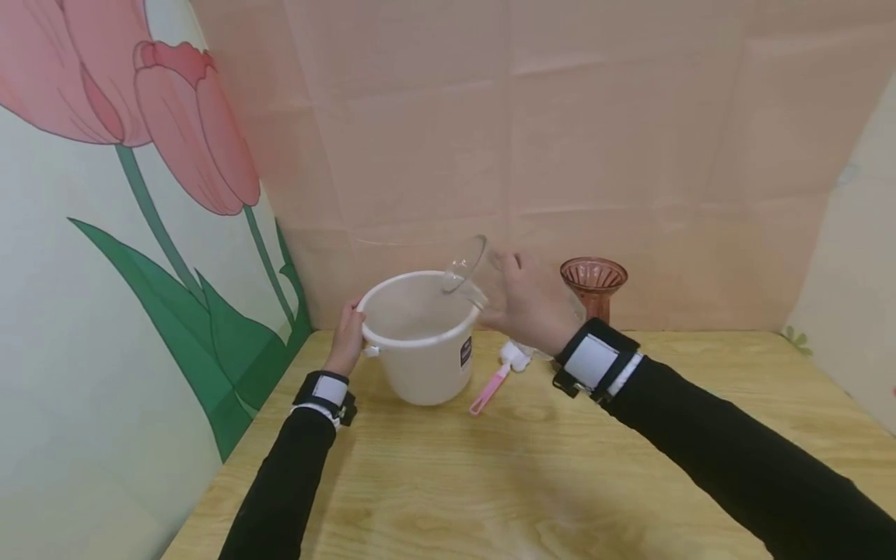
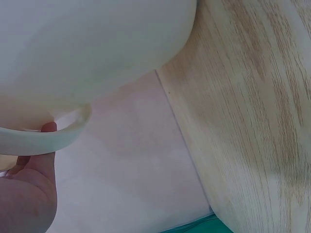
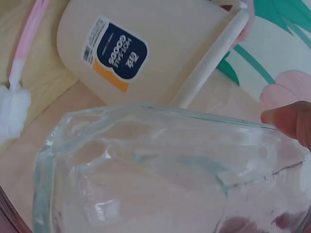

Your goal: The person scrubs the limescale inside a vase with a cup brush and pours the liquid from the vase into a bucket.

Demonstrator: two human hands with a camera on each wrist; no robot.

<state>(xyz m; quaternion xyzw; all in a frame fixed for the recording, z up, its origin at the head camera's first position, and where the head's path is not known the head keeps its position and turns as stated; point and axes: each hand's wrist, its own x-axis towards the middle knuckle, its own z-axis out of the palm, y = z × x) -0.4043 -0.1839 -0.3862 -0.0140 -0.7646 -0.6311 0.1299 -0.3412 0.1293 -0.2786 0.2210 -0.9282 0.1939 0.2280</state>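
A white plastic bucket (image 1: 427, 372) stands on the wooden table. My left hand (image 1: 346, 340) grips its rim at the left side; in the left wrist view the thumb (image 2: 46, 165) lies against the rim band (image 2: 39, 141). In my right hand (image 1: 535, 303) is a clear glass vase (image 3: 141, 170) with thick faceted walls. It is tilted, its mouth (image 1: 465, 264) hanging over the bucket's right rim. Most of the right hand's fingers are hidden behind the glass in the right wrist view, where only a fingertip (image 3: 286, 121) shows.
A brush with a pink handle (image 1: 490, 391) and a white head (image 1: 515, 356) lies on the table (image 1: 448, 482) right of the bucket. Behind my right hand stands a reddish ribbed glass vase (image 1: 595, 289). A pink covering (image 1: 630, 140) hangs at the back.
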